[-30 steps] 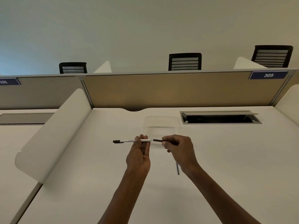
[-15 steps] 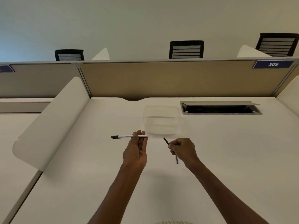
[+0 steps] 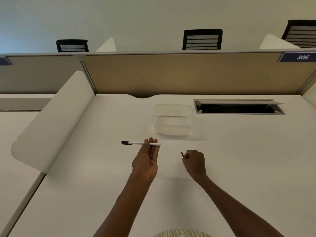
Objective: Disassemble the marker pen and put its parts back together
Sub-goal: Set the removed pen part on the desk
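Observation:
My left hand (image 3: 146,159) holds the white marker barrel (image 3: 139,143) level above the desk, pinched near its right end. A black cap (image 3: 125,142) closes the barrel's left end, and the right end looks open. My right hand (image 3: 194,161) is a closed fist a short way to the right, low over the desk. A thin dark stick (image 3: 182,154) pokes up out of the fist, with a second small tip beside it. The hand hides the rest of the stick.
A clear plastic container (image 3: 172,122) stands just beyond the hands. A cable slot with an open lid (image 3: 239,106) lies at the back right. A white curved divider (image 3: 51,120) borders the desk on the left, and a tan partition (image 3: 188,74) runs behind.
My right hand drew the dark stick away from the barrel's right end and dropped right, onto the spot where a thin grey rod lay. The left hand stayed holding the barrel.

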